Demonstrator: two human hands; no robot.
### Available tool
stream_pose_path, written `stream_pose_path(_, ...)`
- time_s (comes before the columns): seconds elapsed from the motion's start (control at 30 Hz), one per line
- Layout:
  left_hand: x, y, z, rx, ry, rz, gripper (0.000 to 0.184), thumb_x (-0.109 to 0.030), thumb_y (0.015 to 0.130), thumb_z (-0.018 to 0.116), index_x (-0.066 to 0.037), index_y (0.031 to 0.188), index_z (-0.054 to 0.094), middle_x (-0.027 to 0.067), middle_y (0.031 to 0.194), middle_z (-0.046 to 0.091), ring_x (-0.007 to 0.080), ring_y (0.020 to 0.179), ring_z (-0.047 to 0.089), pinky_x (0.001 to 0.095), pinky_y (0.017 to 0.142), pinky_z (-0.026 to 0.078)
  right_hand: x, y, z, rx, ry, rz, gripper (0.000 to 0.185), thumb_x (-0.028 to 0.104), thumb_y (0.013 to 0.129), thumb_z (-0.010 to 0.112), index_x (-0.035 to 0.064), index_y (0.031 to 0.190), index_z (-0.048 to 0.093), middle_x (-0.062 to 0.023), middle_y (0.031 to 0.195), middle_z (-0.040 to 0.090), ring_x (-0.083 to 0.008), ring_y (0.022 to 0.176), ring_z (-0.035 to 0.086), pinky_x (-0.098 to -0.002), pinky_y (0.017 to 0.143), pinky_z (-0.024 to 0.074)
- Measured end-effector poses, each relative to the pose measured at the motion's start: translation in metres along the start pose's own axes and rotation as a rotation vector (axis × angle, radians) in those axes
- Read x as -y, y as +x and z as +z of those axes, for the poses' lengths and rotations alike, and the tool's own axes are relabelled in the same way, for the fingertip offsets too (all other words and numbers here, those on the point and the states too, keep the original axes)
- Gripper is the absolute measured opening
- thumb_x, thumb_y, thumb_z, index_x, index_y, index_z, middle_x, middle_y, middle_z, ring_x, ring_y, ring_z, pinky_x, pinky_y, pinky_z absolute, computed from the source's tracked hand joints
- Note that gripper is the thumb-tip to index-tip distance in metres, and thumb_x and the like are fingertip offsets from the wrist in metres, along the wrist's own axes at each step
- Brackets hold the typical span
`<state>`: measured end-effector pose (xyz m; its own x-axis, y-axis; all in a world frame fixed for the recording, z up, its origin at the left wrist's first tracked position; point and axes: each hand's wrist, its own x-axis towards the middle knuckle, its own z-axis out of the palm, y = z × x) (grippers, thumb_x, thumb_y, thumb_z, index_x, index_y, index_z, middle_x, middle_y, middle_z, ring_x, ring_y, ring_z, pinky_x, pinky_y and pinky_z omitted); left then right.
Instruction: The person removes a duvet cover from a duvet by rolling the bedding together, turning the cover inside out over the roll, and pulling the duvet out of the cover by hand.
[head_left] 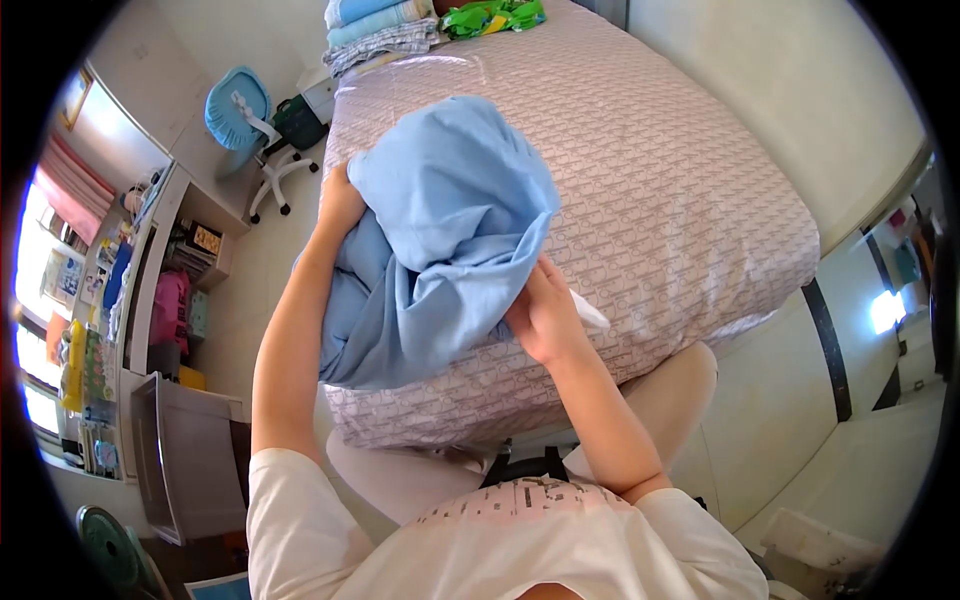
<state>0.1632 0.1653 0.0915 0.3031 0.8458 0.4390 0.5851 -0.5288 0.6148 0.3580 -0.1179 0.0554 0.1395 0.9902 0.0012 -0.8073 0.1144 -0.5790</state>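
Note:
A large bunched light-blue cloth (450, 190) hangs in folds above the near end of the bed (660, 190); its exact kind does not show. At its far left edge my left hand (343, 200) is closed around the fabric. Lower on the right side, my right hand (546, 312) grips another part of it, with the fingertips partly hidden by the folds. A small white piece (590, 310) sticks out beside my right hand, and I cannot tell whether it belongs to the cloth.
Folded bedding (375, 35) and a green plastic package (492, 17) lie at the bed's far end. To the left stand a blue swivel chair (238, 108), cluttered shelves (195, 245) and a grey-brown bin-like container (190, 460). A wall (790, 90) borders the bed's right side.

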Motion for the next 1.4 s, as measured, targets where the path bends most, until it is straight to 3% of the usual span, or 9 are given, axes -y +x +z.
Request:
stream_pose_path(0.13,0.058,0.025,-0.01,0.055,0.111,0.086,0.035,-0.029,0.086,0.066,0.002,0.102,0.071,0.0237,0.103,0.073,0.0343,0.099,0.07,0.0415,0.086,0.053,-0.003,-0.004,-0.001,-0.269,0.253,0.114,0.049,0.028,0.104,0.053,0.0016,0.144,0.043,-0.0107,0.144,0.052,-0.0228,0.132,0.05,-0.0418,0.111,0.0419)
stream_pose_path(0.2,0.103,0.055,-0.001,0.161,-0.964,-0.572,0.024,-0.015,0.092,0.062,0.001,0.108,0.07,0.0144,0.106,0.073,0.026,0.09,0.071,0.0372,0.082,0.056,-0.01,-0.03,-0.026,-0.348,0.239,0.179,0.055,0.031,0.102,0.057,0.0009,0.145,0.042,-0.0108,0.145,0.051,-0.0235,0.132,0.05,-0.0415,0.11,0.0422)
stream_pose_path(0.53,0.084,0.039,0.003,0.287,-0.244,-0.122,0.032,-0.017,0.094,0.062,-0.001,0.121,0.067,0.0156,0.117,0.07,0.0217,0.104,0.067,0.0354,0.094,0.052,-0.082,-0.048,-0.116,-0.443,-1.14,-0.266,0.036,0.023,0.099,0.064,-0.0011,0.124,0.053,-0.0151,0.11,0.061,-0.0207,0.103,0.058,-0.0355,0.086,0.0473)
stream_pose_path(0.67,0.068,0.0,-0.007,0.107,-0.512,-0.13,0.041,-0.02,0.09,0.066,-0.001,0.126,0.064,0.0155,0.122,0.068,0.0224,0.109,0.065,0.0351,0.097,0.049,-0.079,-0.057,-0.081,-0.395,-1.173,-0.519,0.036,0.016,0.098,0.062,-0.0018,0.128,0.053,-0.0148,0.117,0.063,-0.0229,0.108,0.058,-0.0372,0.091,0.049)
stream_pose_path(0.77,0.012,-0.04,-0.03,0.142,-0.256,0.007,0.051,-0.024,0.087,0.07,0.001,0.13,0.06,0.0164,0.126,0.067,0.0231,0.114,0.063,0.0355,0.099,0.047,-0.054,-0.036,-0.073,-0.42,-0.222,0.163,0.061,0.003,0.092,0.061,0.0017,0.147,0.037,-0.018,0.136,0.055,-0.031,0.118,0.059,-0.0425,0.098,0.0505)
stream_pose_path(0.87,0.017,-0.045,-0.046,0.15,-0.201,-0.003,0.05,-0.023,0.087,0.07,0.002,0.129,0.06,0.0169,0.125,0.067,0.0226,0.113,0.062,0.0355,0.099,0.047,-0.014,-0.008,-0.089,-0.161,-0.106,0.047,0.057,0.0,0.092,0.058,0.0017,0.145,0.039,-0.0206,0.137,0.054,-0.0327,0.122,0.058,-0.0437,0.096,0.0537)
stream_pose_path(1.0,0.039,-0.051,-0.074,0.091,-0.285,-0.051,0.039,-0.014,0.092,0.063,0.005,0.126,0.063,0.0172,0.123,0.068,0.0189,0.11,0.062,0.0341,0.096,0.049,0.029,0.007,-0.087,-0.059,-0.112,0.008,0.055,0.001,0.087,0.068,-0.002,0.138,0.05,-0.0171,0.135,0.059,-0.0285,0.125,0.056,-0.0397,0.101,0.0494)
stream_pose_path(1.07,0.03,-0.055,-0.099,0.028,-0.156,-0.103,0.034,-0.013,0.094,0.058,0.004,0.123,0.065,0.0151,0.116,0.071,0.017,0.104,0.064,0.0331,0.091,0.051,0.056,0.022,-0.093,0.023,-0.663,-0.157,0.062,0.005,0.083,0.074,-0.0022,0.139,0.049,-0.0185,0.138,0.057,-0.0301,0.128,0.055,-0.0414,0.105,0.0475)
stream_pose_path(1.4,-0.187,-0.124,-0.103,-0.219,0.344,0.973,0.038,-0.013,0.061,0.074,-0.008,0.098,0.068,0.0107,0.098,0.066,0.0295,0.104,0.067,0.041,0.088,0.055,0.203,0.147,-0.066,0.013,-1.264,-0.655,0.053,0.015,0.088,0.073,-0.0005,0.135,0.055,-0.0178,0.136,0.06,-0.0284,0.123,0.058,-0.0391,0.101,0.0483)
